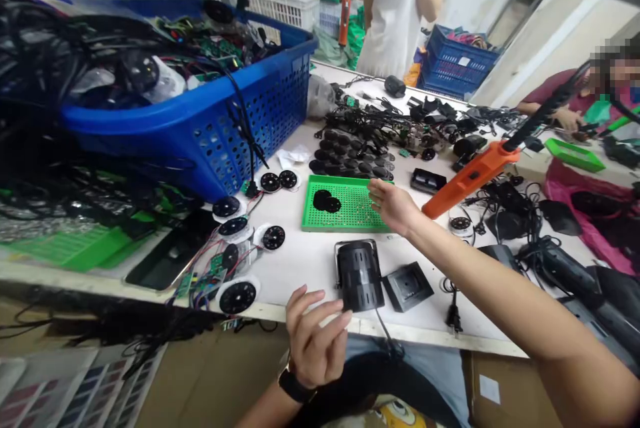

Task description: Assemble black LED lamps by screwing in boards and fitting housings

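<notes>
A: Where does the black ribbed cylindrical housing point(359, 275) sit?
B: On the white worktable point(310, 258), near its front edge, just before the green perforated plastic tray point(357, 215). The black square plastic base point(407, 286) lies right of it.
A: And around the tray?
B: Two black round discs point(326, 202) lie in its left part. The blue perforated plastic crate point(250, 121) stands behind and left. The orange electric screwdriver point(467, 178) is to the right, perhaps clear of the table.

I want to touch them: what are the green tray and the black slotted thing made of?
Green tray: likely moulded plastic, matte, fine grid of holes. Black slotted housing: probably plastic, slightly glossy, light glints on its curve; could be painted metal.
</notes>
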`<state>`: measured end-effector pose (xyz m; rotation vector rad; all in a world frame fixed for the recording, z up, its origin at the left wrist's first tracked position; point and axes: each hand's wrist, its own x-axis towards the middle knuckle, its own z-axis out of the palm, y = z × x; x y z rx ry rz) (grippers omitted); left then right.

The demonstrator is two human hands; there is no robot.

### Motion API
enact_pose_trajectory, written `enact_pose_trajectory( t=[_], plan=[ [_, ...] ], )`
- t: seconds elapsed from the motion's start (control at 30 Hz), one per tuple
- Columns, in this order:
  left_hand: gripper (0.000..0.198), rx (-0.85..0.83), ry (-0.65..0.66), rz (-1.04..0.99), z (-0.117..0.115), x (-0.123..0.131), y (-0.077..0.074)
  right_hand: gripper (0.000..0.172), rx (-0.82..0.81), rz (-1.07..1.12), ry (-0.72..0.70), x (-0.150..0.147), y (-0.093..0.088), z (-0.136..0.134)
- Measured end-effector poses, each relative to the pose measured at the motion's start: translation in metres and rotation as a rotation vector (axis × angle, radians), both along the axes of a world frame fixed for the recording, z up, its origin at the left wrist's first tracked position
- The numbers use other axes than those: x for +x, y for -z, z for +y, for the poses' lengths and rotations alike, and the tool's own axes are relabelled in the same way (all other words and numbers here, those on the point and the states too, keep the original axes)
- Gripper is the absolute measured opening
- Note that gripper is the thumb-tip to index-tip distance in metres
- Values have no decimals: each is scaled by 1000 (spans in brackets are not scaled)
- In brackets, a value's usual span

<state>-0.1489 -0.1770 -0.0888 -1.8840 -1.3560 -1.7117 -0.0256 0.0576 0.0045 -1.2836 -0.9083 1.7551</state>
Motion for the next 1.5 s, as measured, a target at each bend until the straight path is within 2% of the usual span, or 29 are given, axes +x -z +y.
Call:
enact_pose_trajectory(
  t=[0.17, 0.27, 0.37, 0.53, 0.63, 0.73, 0.87, 0.97, 1.1, 1.2, 1.27, 1.33, 1.43, 1.5],
  plan=[
    [19, -13, 2, -47, 2, 0, 4, 26, 82, -46, -45, 16, -19, -17],
    [19, -29, 12, -60, 1, -1, 5, 34, 228, -96, -172, 42, -33, -39],
    [18, -42, 41, -70, 1, -1, 6, 41, 382, -247, -265, 73, -45, -64],
    [20, -60, 89, -47, 3, -5, 7, 36, 500, -560, -259, 119, -52, -104],
    [28, -78, 107, -38, 10, -5, 7, 38, 581, -758, -273, 145, -40, -123],
    [44, -186, 137, -104, 18, -3, 6, 54, 692, -865, -426, 162, -17, -140],
    [58, -364, 199, -148, 20, -1, 4, 81, 821, -881, -582, 163, 19, -149],
    [57, -426, 200, -159, 18, -1, 0, 89, 841, -941, -607, 155, 37, -147],
    [57, -541, 215, -226, 16, 2, -4, 74, 861, -1069, -578, 158, 47, -147],
    [56, -659, 224, -380, 15, 5, -7, 71, 871, -1146, -514, 168, 52, -150],
    [67, -770, 221, -492, 16, 8, -11, 74, 914, -1155, -456, 170, 56, -152],
    [86, -911, 213, -568, 21, 9, -18, 76, 981, -1134, -399, 167, 59, -156],
    [109, -1086, 224, -610, 33, 10, -32, 72, 1061, -1057, -339, 154, 61, -164],
    [117, -1152, 261, -637, 40, 10, -40, 68, 1087, -992, -314, 142, 62, -170]
  ],
)
